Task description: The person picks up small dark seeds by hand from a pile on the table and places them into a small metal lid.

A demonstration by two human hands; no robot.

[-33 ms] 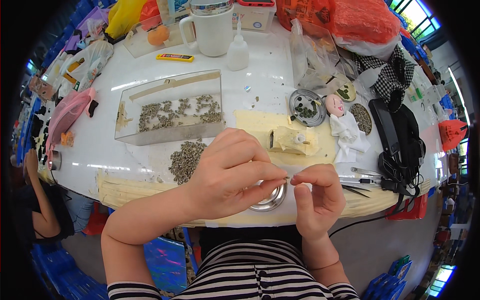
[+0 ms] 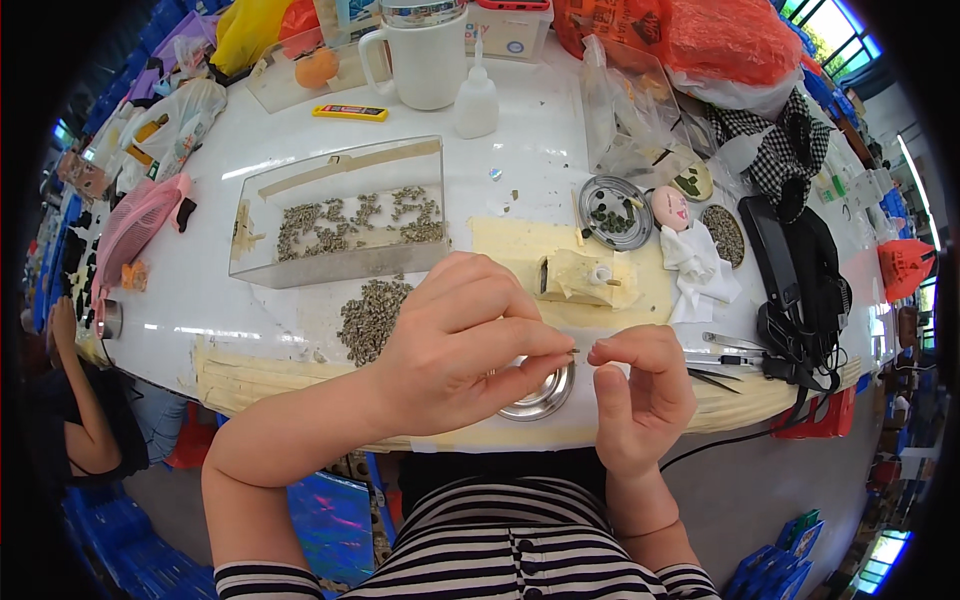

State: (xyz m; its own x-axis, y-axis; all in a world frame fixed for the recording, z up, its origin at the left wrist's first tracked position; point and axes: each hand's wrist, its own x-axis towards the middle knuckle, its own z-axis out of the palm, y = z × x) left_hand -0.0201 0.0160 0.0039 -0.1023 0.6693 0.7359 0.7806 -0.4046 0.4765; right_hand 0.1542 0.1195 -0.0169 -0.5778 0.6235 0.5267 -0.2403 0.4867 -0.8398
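Observation:
My left hand [image 2: 470,345] is closed in a pinch on a tiny dark part [image 2: 575,350], too small to name, that pokes out past thumb and fingertip. Close by on its right, my right hand [image 2: 645,395] has its fingers curled, with a gap between thumb and forefinger and nothing visible in it. A shallow round metal dish [image 2: 545,402] sits partly hidden beneath my left fingers. Left of that hand lies a heap of small grey-brown pieces [image 2: 370,322]. A clear box [image 2: 340,268] behind the heap holds more such pieces in clusters.
Beyond my hands stands a paper-wrapped block [image 2: 575,280] with a white knob. At right are a round dish of dark green pieces [image 2: 615,235], tweezers [image 2: 730,342], white cloth [image 2: 695,270] and a black bag [image 2: 805,270]. A squeeze bottle [image 2: 477,105] and white mug [image 2: 425,65] stand farther back.
My right hand has shifted slightly right, widening the gap to my left fingertips. The left hand keeps its pinch almost in place.

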